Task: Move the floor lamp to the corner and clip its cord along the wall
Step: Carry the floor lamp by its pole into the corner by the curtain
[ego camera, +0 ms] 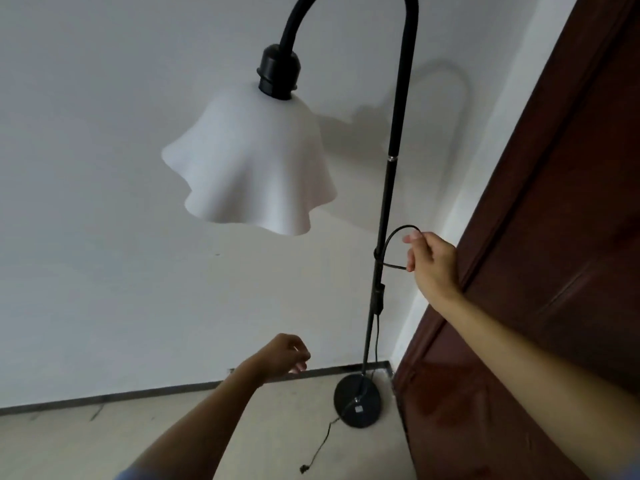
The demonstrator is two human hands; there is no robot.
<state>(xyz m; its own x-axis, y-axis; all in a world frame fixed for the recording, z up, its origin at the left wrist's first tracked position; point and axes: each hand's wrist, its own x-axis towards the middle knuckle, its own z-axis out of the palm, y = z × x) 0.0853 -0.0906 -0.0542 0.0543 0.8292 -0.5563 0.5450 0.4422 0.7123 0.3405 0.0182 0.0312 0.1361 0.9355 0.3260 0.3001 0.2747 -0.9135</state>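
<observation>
Plain white painted wall (104, 168) fills most of the view, meeting a pale tiled floor (259, 438) along a thin dark skirting strip (138, 393). A dark reddish-brown wooden door (554, 271) closes off the right side, forming the corner.

The black metal floor lamp with a wavy white shade (249, 161) stands in that corner. Its round black base (357, 400) rests flat on the floor, just beside the door and near the skirting. The slim pole rises upright and arches over at the top, the shade hanging from a black socket. A thin black cord (394, 237) is looped out from the pole at mid-height; lower down it runs along the pole, crosses the base and trails loose across the floor.

Right hand (433, 261) is closed around the cord loop, thumb and fingers pinching it beside the pole. Left hand (287, 355) hovers near the wall, fingers curled loosely, holding nothing visible.
</observation>
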